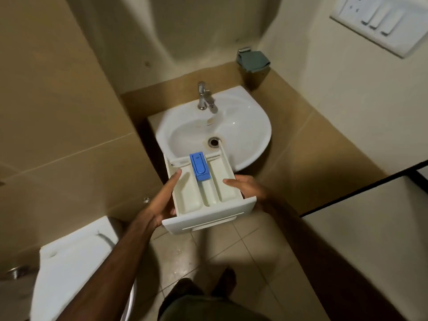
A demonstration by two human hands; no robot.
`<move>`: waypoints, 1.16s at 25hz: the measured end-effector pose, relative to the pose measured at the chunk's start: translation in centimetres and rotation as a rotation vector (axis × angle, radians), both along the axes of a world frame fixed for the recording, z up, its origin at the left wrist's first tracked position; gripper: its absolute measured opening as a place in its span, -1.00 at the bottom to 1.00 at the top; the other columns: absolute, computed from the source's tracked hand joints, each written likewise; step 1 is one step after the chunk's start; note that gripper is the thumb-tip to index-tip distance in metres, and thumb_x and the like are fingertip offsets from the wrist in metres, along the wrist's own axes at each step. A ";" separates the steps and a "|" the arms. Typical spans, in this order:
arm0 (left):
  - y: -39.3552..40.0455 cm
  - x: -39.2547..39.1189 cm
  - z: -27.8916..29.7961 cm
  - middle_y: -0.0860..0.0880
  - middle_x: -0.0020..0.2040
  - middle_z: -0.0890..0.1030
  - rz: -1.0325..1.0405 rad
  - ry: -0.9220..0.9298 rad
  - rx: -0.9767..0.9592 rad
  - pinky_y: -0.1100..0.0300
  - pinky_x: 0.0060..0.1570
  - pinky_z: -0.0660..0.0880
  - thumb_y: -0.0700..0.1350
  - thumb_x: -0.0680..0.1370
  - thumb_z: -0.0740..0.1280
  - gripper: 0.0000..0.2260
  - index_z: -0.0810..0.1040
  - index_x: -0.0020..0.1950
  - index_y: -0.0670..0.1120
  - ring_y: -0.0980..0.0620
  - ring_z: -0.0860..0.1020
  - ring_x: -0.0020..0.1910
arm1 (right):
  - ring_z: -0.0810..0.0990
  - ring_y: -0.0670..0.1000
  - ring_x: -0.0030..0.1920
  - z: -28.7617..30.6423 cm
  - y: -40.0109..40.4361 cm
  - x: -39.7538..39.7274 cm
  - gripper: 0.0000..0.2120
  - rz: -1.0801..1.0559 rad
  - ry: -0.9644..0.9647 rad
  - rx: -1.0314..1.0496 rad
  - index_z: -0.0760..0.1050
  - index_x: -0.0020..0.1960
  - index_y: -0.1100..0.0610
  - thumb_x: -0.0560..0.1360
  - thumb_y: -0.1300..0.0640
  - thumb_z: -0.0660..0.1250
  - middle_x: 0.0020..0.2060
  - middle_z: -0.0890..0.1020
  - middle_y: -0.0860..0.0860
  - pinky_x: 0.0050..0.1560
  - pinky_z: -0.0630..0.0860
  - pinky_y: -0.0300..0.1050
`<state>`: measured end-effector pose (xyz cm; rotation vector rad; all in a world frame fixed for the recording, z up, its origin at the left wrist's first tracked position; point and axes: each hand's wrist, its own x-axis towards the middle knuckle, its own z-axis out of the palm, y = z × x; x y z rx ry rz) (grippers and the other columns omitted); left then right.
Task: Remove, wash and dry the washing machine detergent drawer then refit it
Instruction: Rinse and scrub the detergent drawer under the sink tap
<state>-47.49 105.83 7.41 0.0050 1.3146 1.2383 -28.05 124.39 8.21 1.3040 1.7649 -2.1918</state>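
I hold the white detergent drawer (203, 195) level in the air in front of a white wash basin (245, 126), its far end reaching over the basin's front rim. The drawer has three compartments and a blue siphon cap (199, 166) in the middle one. My left hand (163, 198) grips the drawer's left side, thumb on the rim. Gripping the right side is my right hand (245, 187), with its thumb lying over the right compartment. A chrome tap (205, 99) stands at the basin's back, with no water running.
A white toilet cistern (76, 262) stands at lower left. A grey-green cloth on a metal holder (253, 60) sits on the ledge behind the basin. A switch plate (379, 22) is on the right wall. Tiled floor (243, 256) lies below, with my feet on it.
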 end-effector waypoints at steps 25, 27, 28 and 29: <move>18.4 0.8 -1.3 -0.06 0.09 0.77 0.415 -0.100 -0.012 -0.20 0.08 0.67 0.30 0.47 0.44 -0.49 0.59 0.32 0.07 -0.14 0.74 0.10 | 0.67 0.03 0.03 1.5 12.1 -9.5 -0.59 -0.299 -0.202 0.113 0.53 0.27 0.05 0.56 -0.18 0.39 0.09 0.68 0.04 -0.18 0.63 -0.13; 18.4 0.0 -0.8 -0.11 0.08 0.77 0.165 -0.045 -0.092 -0.20 0.10 0.67 0.37 0.47 0.40 -0.43 0.63 0.27 -0.01 -0.16 0.74 0.07 | 0.69 0.07 0.01 0.9 14.3 -10.2 -0.66 -0.283 -0.224 0.150 0.60 0.16 0.05 0.53 -0.17 0.38 0.05 0.71 0.06 -0.05 0.67 -0.01; 18.1 -0.5 -0.2 -0.14 0.06 0.77 0.013 0.002 -0.129 -0.15 0.07 0.68 0.40 0.48 0.37 -0.41 0.67 0.22 -0.06 -0.18 0.75 0.05 | 0.70 0.08 -0.01 0.7 15.5 -10.5 -0.68 -0.266 -0.232 0.165 0.62 0.11 0.05 0.52 -0.17 0.38 0.01 0.73 0.06 -0.04 0.65 -0.01; 18.0 -1.2 0.5 -0.16 0.02 0.77 -0.106 0.061 -0.163 -0.08 -0.01 0.70 0.40 0.50 0.36 -0.40 0.69 0.16 -0.11 -0.19 0.75 0.01 | 0.70 0.08 -0.03 0.7 16.8 -10.8 -0.69 -0.237 -0.236 0.186 0.64 0.07 0.05 0.51 -0.16 0.39 -0.02 0.73 0.05 -0.06 0.62 -0.03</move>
